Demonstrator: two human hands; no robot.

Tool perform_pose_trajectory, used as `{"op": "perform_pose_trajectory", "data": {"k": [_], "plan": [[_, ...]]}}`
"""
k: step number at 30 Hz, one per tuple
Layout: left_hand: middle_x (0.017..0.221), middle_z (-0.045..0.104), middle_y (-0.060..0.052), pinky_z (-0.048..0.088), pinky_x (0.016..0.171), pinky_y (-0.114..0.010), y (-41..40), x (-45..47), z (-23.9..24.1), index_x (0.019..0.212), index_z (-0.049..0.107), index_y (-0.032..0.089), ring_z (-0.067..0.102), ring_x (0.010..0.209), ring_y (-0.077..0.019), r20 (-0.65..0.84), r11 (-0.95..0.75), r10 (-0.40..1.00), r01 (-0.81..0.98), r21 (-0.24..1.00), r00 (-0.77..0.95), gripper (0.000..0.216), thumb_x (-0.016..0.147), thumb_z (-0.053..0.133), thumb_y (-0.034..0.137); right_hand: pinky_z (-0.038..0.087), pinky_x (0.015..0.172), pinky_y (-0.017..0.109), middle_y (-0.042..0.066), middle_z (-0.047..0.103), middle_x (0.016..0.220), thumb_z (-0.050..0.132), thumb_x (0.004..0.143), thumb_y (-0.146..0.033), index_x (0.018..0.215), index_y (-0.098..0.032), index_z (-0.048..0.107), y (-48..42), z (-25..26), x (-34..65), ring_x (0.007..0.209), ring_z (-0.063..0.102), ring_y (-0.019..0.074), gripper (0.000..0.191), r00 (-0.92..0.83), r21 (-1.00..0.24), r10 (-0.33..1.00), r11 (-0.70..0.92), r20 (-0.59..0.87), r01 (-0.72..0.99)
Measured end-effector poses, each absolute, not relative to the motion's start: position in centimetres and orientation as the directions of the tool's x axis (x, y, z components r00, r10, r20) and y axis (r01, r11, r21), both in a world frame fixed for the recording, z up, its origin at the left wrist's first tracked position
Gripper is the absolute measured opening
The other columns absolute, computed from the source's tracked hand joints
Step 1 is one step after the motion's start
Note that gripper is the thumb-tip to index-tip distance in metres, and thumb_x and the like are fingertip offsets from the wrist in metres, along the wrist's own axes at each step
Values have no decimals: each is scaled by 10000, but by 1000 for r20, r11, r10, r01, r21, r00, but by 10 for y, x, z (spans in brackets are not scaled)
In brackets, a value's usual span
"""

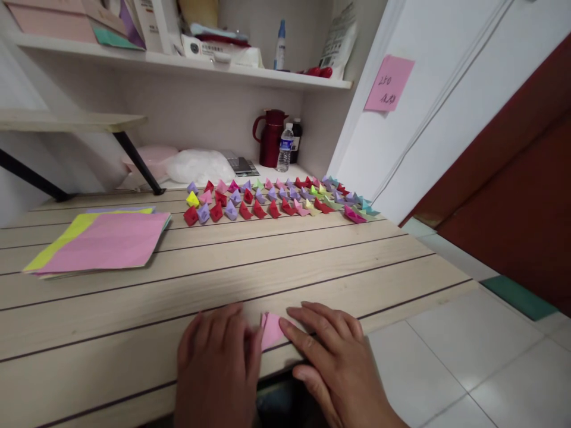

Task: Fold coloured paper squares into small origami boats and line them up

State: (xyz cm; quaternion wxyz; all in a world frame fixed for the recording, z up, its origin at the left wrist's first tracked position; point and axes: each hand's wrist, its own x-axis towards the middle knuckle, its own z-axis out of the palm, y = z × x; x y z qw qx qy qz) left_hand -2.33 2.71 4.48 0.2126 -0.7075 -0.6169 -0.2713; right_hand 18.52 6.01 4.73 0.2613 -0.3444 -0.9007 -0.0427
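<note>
A small folded piece of pink paper [272, 331] lies flat near the front edge of the table, between my two hands. My right hand [332, 348] has its fingers stretched out and spread, the index fingertip pressing on the right side of the paper. At the paper's left edge rests my left hand [218, 351], its fingers loosely bent down on the tabletop and its thumb alongside the fold. The left fingertips are partly hidden. Farther back stand several rows of small folded paper boats [259, 209] in red, purple, pink, yellow and green.
A stack of coloured paper sheets [107, 241] lies on the table [214, 267] at left. Behind the boats stand a dark red jug [270, 139] and a water bottle [285, 148], beside a white plastic bag [200, 166]. A black-legged stand [134, 157] is at left.
</note>
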Motion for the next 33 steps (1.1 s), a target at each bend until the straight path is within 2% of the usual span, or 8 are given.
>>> {"op": "perform_pose_trajectory", "data": {"k": [4,7,9,12,17,23,27,33], "plan": [[1161,679,-153,389,1008,-466,16,-38,40,1153,588,142,612,1076,-269,741,-152,659,988,-35,128,302,868,585,241,377,915,416,59,635,1301,547,962,-301,1331,-214,565,60,49,182,1202,500,270,379,-623,-71,574,763,532,643],[1322,634,-69,251,1142,-553,12,-28,38,1274,576,272,458,1327,-309,754,-284,610,955,-83,246,425,852,621,246,393,916,423,64,643,1293,564,952,-309,1327,-211,571,61,49,182,1189,521,272,388,-625,-63,566,766,538,639],[1335,638,12,81,1195,-596,11,-20,34,1272,588,330,463,1333,-275,689,-350,660,934,-73,301,375,911,515,262,404,921,422,70,641,1298,560,953,-328,1341,-199,560,62,50,182,1190,526,271,409,-640,-58,555,777,532,626],[1384,592,24,0,1212,-576,7,-13,26,1314,566,285,552,1247,-226,623,-320,721,943,-87,302,432,933,400,168,415,923,413,73,634,1315,543,962,-343,1369,-185,537,64,52,184,1196,528,265,437,-673,-37,537,795,509,606],[1383,585,2,69,1216,-567,-2,-8,13,1280,602,272,606,1184,-226,687,-143,693,976,-166,218,477,880,462,52,409,934,404,72,632,1325,524,968,-418,1366,-180,545,66,51,188,1205,527,264,464,-701,37,498,802,510,596],[1332,635,-5,179,1207,-511,3,5,1,1217,652,233,638,1138,-206,788,-78,600,990,-115,139,437,923,375,67,366,954,414,70,648,1287,531,952,-488,1338,-178,574,65,42,181,1183,524,272,496,-694,99,462,790,552,605],[1166,735,-10,325,1137,-425,4,4,-6,1102,699,213,658,1101,-188,859,-97,500,993,-71,111,359,915,434,60,395,875,407,70,689,1061,485,980,-227,1228,-234,649,60,31,174,1009,592,238,297,-553,-41,493,770,672,637],[948,785,20,385,1050,-312,0,-4,-2,986,715,227,698,967,-122,861,-236,501,971,30,94,277,920,491,78,445,727,356,37,622,782,551,917,-100,959,-180,688,55,29,170,764,579,182,165,-452,-236,476,840,755,489]]}}
